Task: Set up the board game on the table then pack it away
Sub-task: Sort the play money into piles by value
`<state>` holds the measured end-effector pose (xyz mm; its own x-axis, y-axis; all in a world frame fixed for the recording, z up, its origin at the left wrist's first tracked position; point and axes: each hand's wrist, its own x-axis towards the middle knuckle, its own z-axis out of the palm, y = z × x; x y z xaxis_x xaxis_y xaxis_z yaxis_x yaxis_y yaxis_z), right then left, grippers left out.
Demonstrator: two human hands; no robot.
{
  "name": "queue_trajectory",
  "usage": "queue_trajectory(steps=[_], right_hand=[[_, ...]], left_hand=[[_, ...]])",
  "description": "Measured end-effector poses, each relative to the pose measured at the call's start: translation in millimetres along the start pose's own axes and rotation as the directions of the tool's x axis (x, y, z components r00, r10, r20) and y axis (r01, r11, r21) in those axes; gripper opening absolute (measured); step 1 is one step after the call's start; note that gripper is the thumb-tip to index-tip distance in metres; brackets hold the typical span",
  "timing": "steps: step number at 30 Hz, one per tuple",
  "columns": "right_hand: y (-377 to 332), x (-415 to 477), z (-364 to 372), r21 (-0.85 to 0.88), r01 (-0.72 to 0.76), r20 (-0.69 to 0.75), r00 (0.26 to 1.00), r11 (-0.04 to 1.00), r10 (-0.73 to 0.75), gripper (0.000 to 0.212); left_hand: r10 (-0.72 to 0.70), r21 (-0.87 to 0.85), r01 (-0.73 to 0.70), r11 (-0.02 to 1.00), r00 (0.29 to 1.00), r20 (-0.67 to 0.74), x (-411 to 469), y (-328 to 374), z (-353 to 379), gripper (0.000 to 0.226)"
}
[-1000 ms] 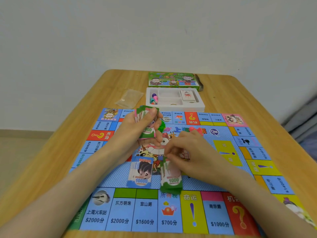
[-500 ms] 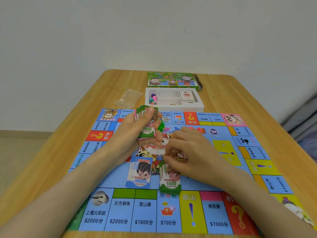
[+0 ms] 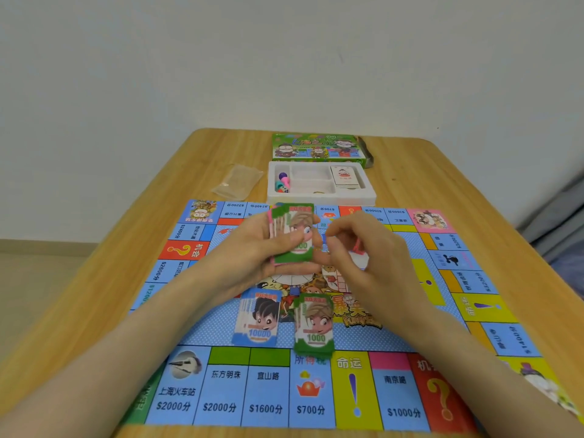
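Paper banknotes (image 3: pixel 297 248), rectangular, fanned in the left hand (image 3: pixel 249 248), fingers gripping; right hand (image 3: pixel 363 257) fingers curled, hold unclear.

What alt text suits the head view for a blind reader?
A person's left hand holds a stack of play money over a game board, the right hand beside it, fingers curled. A blue 10000 pile and a green 1000 pile lie on the board; a white tray and green box sit behind.

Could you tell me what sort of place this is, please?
Probably a room in a home: a wooden table stands by a plain white wall, a children's board game is laid out on it, and grey fabric, perhaps bedding, shows at the right edge.
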<state>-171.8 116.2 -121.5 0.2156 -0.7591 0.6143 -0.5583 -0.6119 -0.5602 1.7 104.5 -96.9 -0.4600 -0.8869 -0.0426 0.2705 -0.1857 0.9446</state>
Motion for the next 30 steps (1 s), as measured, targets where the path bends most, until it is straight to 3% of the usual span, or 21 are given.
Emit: queue_trajectory(steps=[8, 18, 21, 25, 30], right_hand=[[-3, -2, 0, 0.071, 0.017, 0.012, 1.000, 0.997, -0.018, 0.022], [-5, 1, -4, -0.013, 0.188, -0.125, 0.974, 0.982, -0.188, 0.006], [-5, 1, -5, 0.049, 0.146, -0.175, 0.975, 0.988, -0.135, 0.003], [-9, 3, -8, 0.296, 0.016, -0.212, 0.976, 0.955, 0.050, 0.011], [-13, 4, -13, 0.420, -0.100, -0.010, 0.993, 0.902, 0.115, 0.009]], left_hand=[[-0.025, 0.216, 0.015, 0.976, 0.999, 0.040, -5, -2, 3, 0.029], [-0.017, 0.192, 0.010, 0.981, 0.999, 0.035, -4, -1, 4, 0.022], [-0.015, 0.166, 0.010, 0.986, 1.000, 0.027, -2, -3, 2, 0.023], [0.028, 0.137, -0.031, 0.990, 0.999, 0.024, -1, -4, 0, 0.019], [0.077, 0.050, -0.072, 0.996, 0.993, -0.087, 2, -4, -3, 0.020]])
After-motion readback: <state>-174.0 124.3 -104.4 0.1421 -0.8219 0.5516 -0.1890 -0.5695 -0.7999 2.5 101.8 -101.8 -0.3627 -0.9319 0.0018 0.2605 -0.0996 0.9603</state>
